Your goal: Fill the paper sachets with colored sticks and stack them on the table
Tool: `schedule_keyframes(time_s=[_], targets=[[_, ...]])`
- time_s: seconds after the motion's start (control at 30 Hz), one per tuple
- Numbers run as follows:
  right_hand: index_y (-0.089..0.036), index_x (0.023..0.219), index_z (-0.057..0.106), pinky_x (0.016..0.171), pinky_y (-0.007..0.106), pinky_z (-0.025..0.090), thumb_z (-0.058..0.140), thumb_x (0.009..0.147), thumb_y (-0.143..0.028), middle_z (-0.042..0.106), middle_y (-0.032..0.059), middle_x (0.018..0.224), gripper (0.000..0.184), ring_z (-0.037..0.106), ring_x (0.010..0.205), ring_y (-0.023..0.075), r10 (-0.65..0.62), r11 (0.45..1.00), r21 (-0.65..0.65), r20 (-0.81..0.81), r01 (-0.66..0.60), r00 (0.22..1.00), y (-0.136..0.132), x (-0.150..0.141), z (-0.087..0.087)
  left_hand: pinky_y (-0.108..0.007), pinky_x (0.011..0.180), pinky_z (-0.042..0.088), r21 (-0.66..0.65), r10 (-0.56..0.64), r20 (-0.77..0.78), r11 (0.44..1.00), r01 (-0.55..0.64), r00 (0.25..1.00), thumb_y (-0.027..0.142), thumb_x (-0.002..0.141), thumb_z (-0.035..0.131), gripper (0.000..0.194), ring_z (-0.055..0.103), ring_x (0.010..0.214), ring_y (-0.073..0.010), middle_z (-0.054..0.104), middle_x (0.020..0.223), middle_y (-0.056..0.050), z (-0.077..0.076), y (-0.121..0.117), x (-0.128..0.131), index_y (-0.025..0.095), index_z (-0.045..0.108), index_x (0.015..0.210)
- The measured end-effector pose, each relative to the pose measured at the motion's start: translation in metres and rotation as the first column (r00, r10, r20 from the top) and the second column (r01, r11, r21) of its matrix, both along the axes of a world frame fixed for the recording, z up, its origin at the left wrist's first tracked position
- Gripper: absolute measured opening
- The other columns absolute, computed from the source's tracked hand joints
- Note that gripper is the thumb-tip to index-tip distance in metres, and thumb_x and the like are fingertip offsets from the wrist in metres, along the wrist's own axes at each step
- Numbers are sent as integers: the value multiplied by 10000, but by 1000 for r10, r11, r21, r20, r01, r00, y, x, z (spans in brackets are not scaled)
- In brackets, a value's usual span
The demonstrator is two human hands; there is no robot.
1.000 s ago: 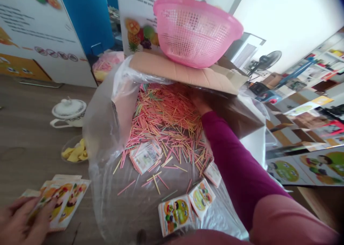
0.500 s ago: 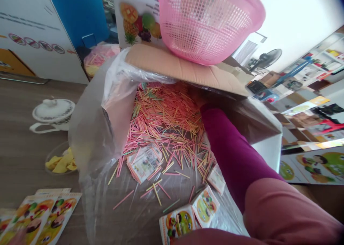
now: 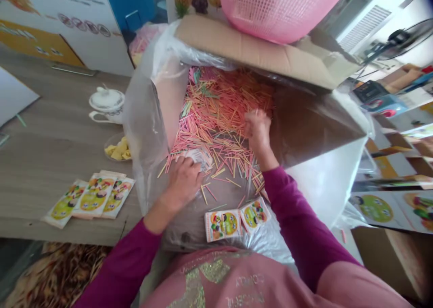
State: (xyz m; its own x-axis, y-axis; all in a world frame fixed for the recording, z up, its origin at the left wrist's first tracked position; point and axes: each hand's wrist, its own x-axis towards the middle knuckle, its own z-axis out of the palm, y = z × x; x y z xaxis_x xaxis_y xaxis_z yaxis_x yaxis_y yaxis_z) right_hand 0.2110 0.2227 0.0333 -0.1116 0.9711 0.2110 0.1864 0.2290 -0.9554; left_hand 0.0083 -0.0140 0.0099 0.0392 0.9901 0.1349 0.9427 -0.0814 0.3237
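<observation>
A large brown cardboard box (image 3: 243, 44), lined with crinkled clear plastic sheeting (image 3: 145, 114), lay with its mouth toward the person. Inside was a deep heap of thin, straight pink, yellow and green sticks (image 3: 219, 96), thinning to loose strays on the plastic in front. The right hand (image 3: 259, 127) was at the heap's right side, fingers curled; whether it gripped any sticks could not be told. The left hand (image 3: 184, 181) lay palm down with bent fingers against a white printed paper packet (image 3: 203, 157) at the heap's front edge; its grip could not be made out.

Beside the box, a clear shallow bowl (image 3: 107, 143) held yellow pieces (image 3: 120, 149), near a lidded white ceramic pot (image 3: 108, 105) with a looped handle. A pink plastic mesh basket (image 3: 280, 10) stood at the box's upper flap.

The grey-brown wood-grain table (image 3: 40, 150) carried three overlapping long, flat fruit-printed packets (image 3: 93, 195). Two squarish fruit-printed packs (image 3: 223, 225) touched on the plastic near the person's pink shirt (image 3: 243, 276). Behind stood a glossy printed panel (image 3: 67, 6); to the right, a dark fan (image 3: 406, 37).
</observation>
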Motion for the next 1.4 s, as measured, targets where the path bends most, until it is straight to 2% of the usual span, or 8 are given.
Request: schedule_keyframes(time_s=[0.13,0.3,0.57,0.7,0.83,0.97,1.17,1.4], targets=[[-255,912,744,465,292,374,793,891,-638,332,-107,509,387,306,429,113,114,959,-227,-236,-168,965,-78,31,-24,-483,924,546,-192,-1,-119,981,-22,993,224,961,698,137,648,1157,-391,722,1160,-213,-9,18,11,147,796,1018],[-238,1072,853,944,445,586,449,1054,-776,746,65,857,672,713,909,252,380,923,-109,102,-369,919,-114,54,-32,-444,863,533,-196,-63,-246,980,14,967,24,953,474,360,643,1127,-365,711,1151,-243,-18,4,20,104,797,1091],[-281,1559,678,1257,724,288,558,1098,-413,437,169,1761,494,359,1585,442,428,862,-212,790,-460,438,-129,37,-42,-418,901,489,5,-14,-210,1000,15,978,147,1015,491,290,656,1034,-320,723,978,-176,-32,1,5,165,760,908],[-248,1405,786,1270,628,341,510,1092,-633,635,170,1584,568,482,1516,384,400,898,-61,521,-435,754,-116,39,-44,-427,889,479,4,56,-214,998,-56,975,166,1026,502,273,653,1075,-338,736,1056,-183,-30,1,13,152,775,1031],[-237,1164,848,1005,459,561,622,958,-830,779,83,934,667,700,943,252,275,960,-39,-32,-276,961,-115,36,-42,-440,873,503,-51,82,-214,994,-95,973,116,991,527,268,664,1118,-356,748,1120,-190,-28,7,15,143,792,1025],[-206,973,814,530,270,369,823,828,-766,389,-93,540,578,313,498,98,142,944,-223,-391,-243,909,-127,26,-39,-458,945,524,4,87,-162,996,-88,983,125,951,591,214,677,1111,-347,763,1088,-168,-31,10,1,177,799,944],[-208,920,777,490,266,326,899,772,-719,232,-144,504,546,194,456,76,143,885,-321,-504,-338,852,-130,17,-34,-451,939,542,-27,56,-156,998,-61,986,189,1013,554,257,687,1130,-340,779,1110,-161,-32,3,-6,179,810,1027],[-247,1068,839,685,297,545,677,922,-819,751,57,888,612,688,800,184,223,876,-303,-434,-375,873,-135,14,-38,-428,955,545,10,140,-57,990,-139,989,116,963,571,238,705,1071,-312,787,1049,-148,-31,16,-16,182,794,915]])
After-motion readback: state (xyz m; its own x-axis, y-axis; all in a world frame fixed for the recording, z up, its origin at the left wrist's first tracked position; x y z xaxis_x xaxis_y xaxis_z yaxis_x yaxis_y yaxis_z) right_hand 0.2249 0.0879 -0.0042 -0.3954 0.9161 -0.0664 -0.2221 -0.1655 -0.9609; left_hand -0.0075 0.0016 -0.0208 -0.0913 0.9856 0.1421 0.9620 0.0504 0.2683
